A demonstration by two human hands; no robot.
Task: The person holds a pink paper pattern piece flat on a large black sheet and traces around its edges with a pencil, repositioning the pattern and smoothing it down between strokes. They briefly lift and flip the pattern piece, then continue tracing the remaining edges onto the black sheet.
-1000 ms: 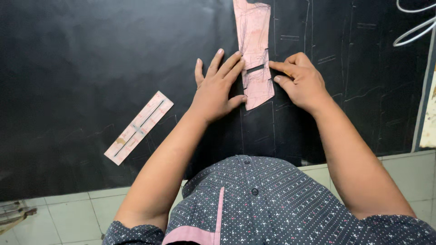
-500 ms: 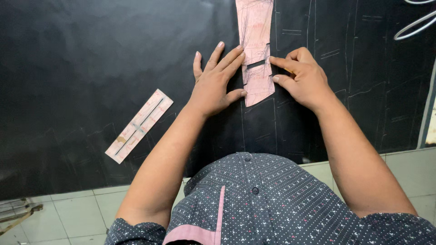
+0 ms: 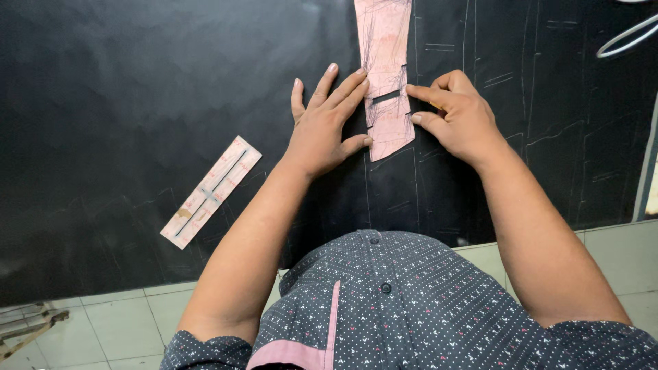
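Pink slotted card ruler (image 3: 211,191) lies idle at left on black cloth (image 3: 137,103); left hand (image 3: 322,127) presses flat, fingers spread, on the long pink paper pattern (image 3: 385,75); right hand (image 3: 458,116) pinches its edge. Loosen either, and the pattern could skew off the chalk lines.

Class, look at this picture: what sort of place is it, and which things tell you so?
Probably a tailoring workshop: black cloth with chalk lines, a pink card pattern under both hands, and a slotted card template nearby.
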